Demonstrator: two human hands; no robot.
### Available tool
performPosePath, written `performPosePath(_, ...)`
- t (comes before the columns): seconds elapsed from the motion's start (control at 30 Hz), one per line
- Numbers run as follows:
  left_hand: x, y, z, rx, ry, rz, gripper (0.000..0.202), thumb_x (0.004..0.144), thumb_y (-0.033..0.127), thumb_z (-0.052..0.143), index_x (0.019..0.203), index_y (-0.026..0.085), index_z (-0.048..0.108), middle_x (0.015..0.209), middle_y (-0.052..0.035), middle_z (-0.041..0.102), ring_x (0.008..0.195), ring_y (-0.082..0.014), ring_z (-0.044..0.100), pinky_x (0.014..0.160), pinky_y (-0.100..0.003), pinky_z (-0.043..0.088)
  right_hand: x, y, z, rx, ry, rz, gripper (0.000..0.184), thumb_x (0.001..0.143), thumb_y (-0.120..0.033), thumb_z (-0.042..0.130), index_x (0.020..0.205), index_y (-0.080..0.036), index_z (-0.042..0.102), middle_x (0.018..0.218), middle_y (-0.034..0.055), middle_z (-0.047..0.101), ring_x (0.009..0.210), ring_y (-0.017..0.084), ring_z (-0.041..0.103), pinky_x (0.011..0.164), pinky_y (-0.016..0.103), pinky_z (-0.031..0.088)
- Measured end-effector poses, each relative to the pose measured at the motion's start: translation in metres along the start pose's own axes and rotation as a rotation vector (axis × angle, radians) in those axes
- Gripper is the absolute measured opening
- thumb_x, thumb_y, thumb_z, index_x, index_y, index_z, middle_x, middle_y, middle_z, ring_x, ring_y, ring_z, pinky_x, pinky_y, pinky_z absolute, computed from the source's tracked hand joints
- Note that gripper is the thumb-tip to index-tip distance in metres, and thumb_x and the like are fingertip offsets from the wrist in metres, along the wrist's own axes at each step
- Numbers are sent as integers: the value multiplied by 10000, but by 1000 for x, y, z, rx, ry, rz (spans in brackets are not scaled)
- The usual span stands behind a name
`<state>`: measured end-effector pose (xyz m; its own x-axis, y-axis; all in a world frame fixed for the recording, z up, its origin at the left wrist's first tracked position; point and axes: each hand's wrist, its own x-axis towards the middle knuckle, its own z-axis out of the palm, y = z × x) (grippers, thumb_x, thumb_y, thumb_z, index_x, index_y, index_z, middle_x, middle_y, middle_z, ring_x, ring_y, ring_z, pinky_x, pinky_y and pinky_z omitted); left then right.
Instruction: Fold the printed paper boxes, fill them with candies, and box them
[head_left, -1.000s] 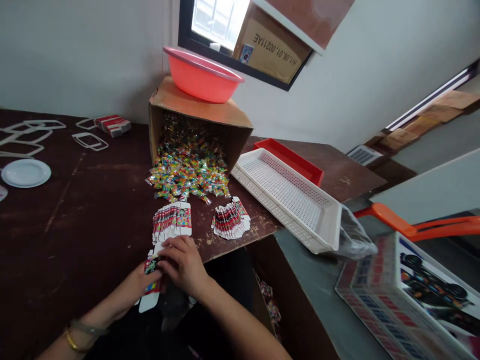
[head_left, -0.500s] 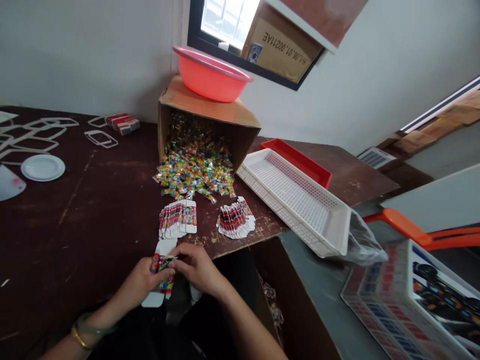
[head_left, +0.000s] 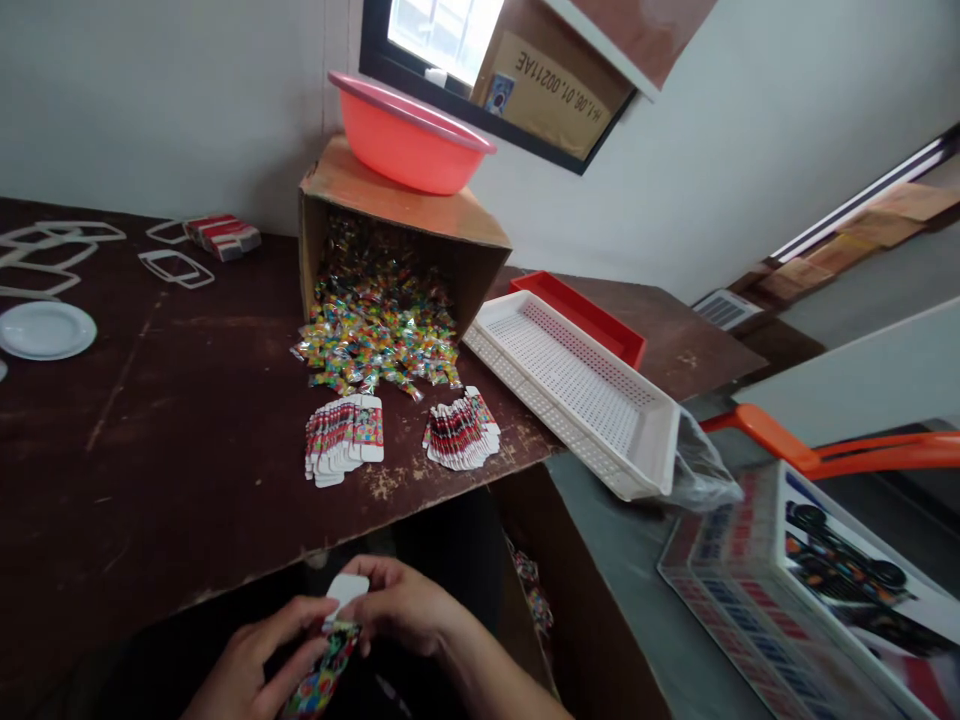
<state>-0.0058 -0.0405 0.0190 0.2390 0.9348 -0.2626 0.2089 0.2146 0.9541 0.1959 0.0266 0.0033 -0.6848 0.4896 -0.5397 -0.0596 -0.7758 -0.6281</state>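
Note:
Below the table's front edge, over my lap, a small colourful printed carton (head_left: pixel 324 672) is tilted with its white end flap (head_left: pixel 347 590) up. My left hand (head_left: pixel 255 655) is closed around the carton's side, thumb and fingers near its upper end. My right hand (head_left: pixel 409 612) pinches the flap end between thumb and fingers. On the table lie two fanned stacks of flat cartons, a left stack (head_left: pixel 341 440) and a right stack (head_left: pixel 461 432). Behind them, wrapped colourful candies (head_left: pixel 382 340) spill from a cardboard box (head_left: pixel 409 205) lying on its side.
A pink basin (head_left: pixel 412 140) sits on the box. To the right are a white perforated tray (head_left: pixel 577 385), a red tray (head_left: pixel 592 318) and a plastic crate (head_left: pixel 727 580). A white plate (head_left: pixel 46 330) and a red-and-white bundle (head_left: pixel 223 237) lie at left. An open carton (head_left: pixel 592 600) stands below the table.
Both hands have moved down from the table's edge to over my lap with the carton. It is now tilted, and the right hand has shifted to its upper flap. The view has moved slightly.

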Motion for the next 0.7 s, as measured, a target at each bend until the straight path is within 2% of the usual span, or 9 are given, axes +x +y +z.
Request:
performPosePath(0.07, -2, -1, 3, -106, -4, -59, 230, 868, 476, 614, 905, 311, 770, 812, -5, 793, 787, -256, 732, 746, -280, 552, 1, 7, 3, -25, -42, 50, 587, 434, -379, 936, 890, -141, 656, 719, -23, 629, 542, 81, 559, 543, 223, 486)
performPosePath(0.13, -1, -7, 5, -301, 57, -162, 256, 820, 487, 664, 983, 311, 755, 766, 4, 781, 775, -267, 730, 747, -315, 560, -2, 8, 12, -151, -9, -55, 562, 480, -444, 917, 905, -147, 701, 737, -15, 631, 581, 88, 558, 595, 247, 493)
performPosePath(0.2, 1, -18, 9, -552, 112, -279, 431, 740, 483, 731, 1131, 304, 704, 860, -10, 805, 894, -308, 734, 847, -388, 557, -7, 4, 24, -395, 65, -273, 441, 644, -505, 833, 918, -169, 751, 786, 13, 651, 688, 117, 582, 693, 271, 495)
performPosePath(0.27, 2, -30, 12, -739, 107, -408, 538, 697, 469, 752, 1191, 267, 685, 1028, -59, 811, 1073, -353, 694, 977, -460, 500, -12, -1, 34, -615, 109, -464, 380, 833, -544, 662, 911, -193, 783, 820, 41, 677, 799, 144, 602, 783, 276, 480)
performPosePath(0.37, -1, -43, 13, -821, 84, -530, 510, 698, 452, 753, 1147, 213, 728, 1150, -114, 786, 1225, -384, 610, 1084, -501, 409, -13, -4, 42, -662, 104, -518, 434, 887, -573, 576, 929, -200, 794, 841, 59, 712, 816, 153, 626, 777, 263, 479)
performPosePath(0.43, -5, -46, 9, -839, 44, -502, 517, 714, 479, 735, 1162, 219, 732, 1237, -112, 749, 1282, -391, 562, 1106, -517, 389, -10, -3, 42, -604, 107, -486, 421, 827, -574, 657, 935, -191, 793, 853, 64, 729, 771, 155, 636, 716, 253, 486)
performPosePath(0.5, -9, -45, 0, -802, -42, -410, 541, 734, 496, 720, 1230, 280, 700, 1383, -63, 655, 1355, -379, 485, 1120, -528, 376, -8, 0, 39, -631, 86, -515, 388, 845, -548, 649, 954, -202, 788, 866, 66, 738, 777, 162, 647, 725, 262, 494)
performPosePath(0.6, -13, -45, -15, -596, -144, -263, 580, 750, 449, 749, 1312, 409, 612, 1505, 38, 514, 1433, -338, 372, 1166, -529, 302, -9, 7, 34, -930, -65, -722, 385, 948, -486, 507, 1123, -227, 731, 1001, 92, 730, 949, 197, 640, 895, 329, 474)
performPosePath(0.7, -12, -53, -22, -438, -126, -201, 605, 732, 466, 768, 1312, 453, 597, 1502, 54, 511, 1430, -341, 377, 1169, -534, 295, -9, 7, 27, -1304, -149, -903, 361, 940, -444, 526, 1199, -238, 672, 1095, 104, 696, 1081, 241, 582, 991, 401, 414)
